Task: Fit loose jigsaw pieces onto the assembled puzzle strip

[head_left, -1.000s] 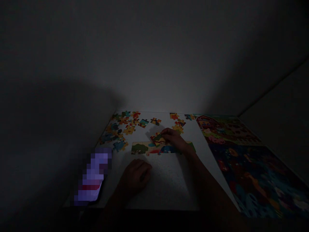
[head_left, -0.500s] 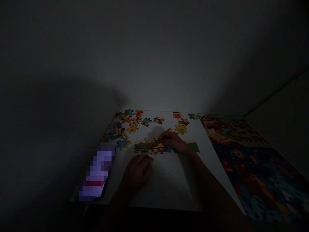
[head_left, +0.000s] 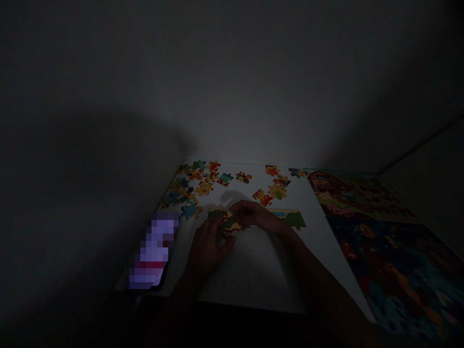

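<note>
A joined strip of jigsaw puzzle (head_left: 296,218), green with blue and cream, lies across the white tabletop (head_left: 253,270). Over its left part, a green, yellow and red puzzle piece (head_left: 231,224) sits between my two hands. My right hand (head_left: 259,217) pinches the piece at its upper right side, fingers closed, and covers the middle of the strip. From the lower left, my left hand (head_left: 207,245) has its fingers and thumb around the piece's other side. Dim light hides exactly where the fingertips touch.
Several loose puzzle pieces (head_left: 205,188) are heaped at the back left. More pieces (head_left: 278,191) lie beyond my right hand. A lit, pixelated phone (head_left: 152,253) rests at the left edge. Colourful picture sheets (head_left: 384,241) cover the right side; a wall stands behind.
My left hand has moved up and right from the bare tabletop onto the puzzle piece. The right hand keeps its pinch on the piece. The whole view has shifted slightly.
</note>
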`<action>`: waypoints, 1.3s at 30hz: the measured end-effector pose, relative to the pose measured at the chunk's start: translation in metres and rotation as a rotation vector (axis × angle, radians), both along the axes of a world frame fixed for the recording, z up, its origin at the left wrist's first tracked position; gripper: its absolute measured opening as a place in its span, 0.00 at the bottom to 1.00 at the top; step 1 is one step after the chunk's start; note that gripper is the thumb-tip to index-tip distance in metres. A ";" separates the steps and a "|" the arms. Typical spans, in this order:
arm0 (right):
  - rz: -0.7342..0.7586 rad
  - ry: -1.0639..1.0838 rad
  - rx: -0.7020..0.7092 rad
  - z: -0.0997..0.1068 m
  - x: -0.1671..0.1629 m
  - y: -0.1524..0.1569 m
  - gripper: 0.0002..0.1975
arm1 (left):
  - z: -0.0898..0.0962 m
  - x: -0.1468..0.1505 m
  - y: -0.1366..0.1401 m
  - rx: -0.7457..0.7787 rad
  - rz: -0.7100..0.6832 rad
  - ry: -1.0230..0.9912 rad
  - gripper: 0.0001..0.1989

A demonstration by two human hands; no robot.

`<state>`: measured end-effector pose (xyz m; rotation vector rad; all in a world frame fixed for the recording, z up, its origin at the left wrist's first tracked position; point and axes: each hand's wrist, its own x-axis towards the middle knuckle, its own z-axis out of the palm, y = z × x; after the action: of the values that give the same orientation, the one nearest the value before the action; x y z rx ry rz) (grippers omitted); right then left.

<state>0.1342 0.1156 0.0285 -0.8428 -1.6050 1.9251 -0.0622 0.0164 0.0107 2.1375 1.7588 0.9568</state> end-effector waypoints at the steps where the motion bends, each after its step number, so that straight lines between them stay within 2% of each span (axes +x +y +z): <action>1: 0.002 -0.001 0.004 0.001 0.000 0.000 0.20 | 0.000 0.000 0.000 -0.005 0.007 0.019 0.27; 3: -0.019 -0.012 0.019 0.001 0.000 0.000 0.20 | -0.001 0.000 -0.002 -0.005 -0.002 0.053 0.27; 10: -0.150 -0.041 0.029 -0.002 -0.007 -0.001 0.19 | -0.005 -0.002 -0.006 0.082 -0.165 0.181 0.22; 14: -0.143 -0.043 0.032 0.000 -0.008 -0.003 0.18 | -0.003 -0.002 -0.006 0.079 -0.152 0.166 0.20; 17: -0.051 -0.015 0.040 0.002 -0.006 -0.004 0.20 | 0.000 -0.001 -0.005 0.099 -0.072 0.126 0.19; 19: 0.085 0.029 -0.004 0.003 -0.004 -0.005 0.27 | 0.001 -0.001 -0.005 0.102 -0.025 0.092 0.19; 22: 0.212 0.064 -0.036 0.002 0.000 -0.004 0.35 | 0.002 0.000 -0.006 0.071 -0.056 0.055 0.20; 25: 0.192 0.048 0.002 0.002 0.004 -0.002 0.32 | 0.003 -0.001 -0.007 0.031 -0.104 0.044 0.22; 31: 0.164 0.019 -0.090 0.002 0.013 -0.002 0.24 | 0.003 -0.001 -0.005 -0.023 -0.053 0.014 0.27; 36: 0.219 -0.065 -0.014 0.012 0.007 -0.003 0.13 | 0.000 0.000 -0.003 0.016 -0.093 0.059 0.23; 38: 0.138 -0.048 -0.018 0.017 0.006 -0.017 0.15 | -0.002 -0.002 -0.003 0.025 -0.111 0.077 0.21; 39: 0.050 -0.037 -0.014 0.019 0.007 -0.027 0.16 | -0.002 -0.003 -0.003 0.033 -0.133 0.088 0.20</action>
<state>0.1412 0.0881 0.0470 -0.8562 -1.6506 1.9677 -0.0648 0.0130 0.0082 2.3174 1.6254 0.8758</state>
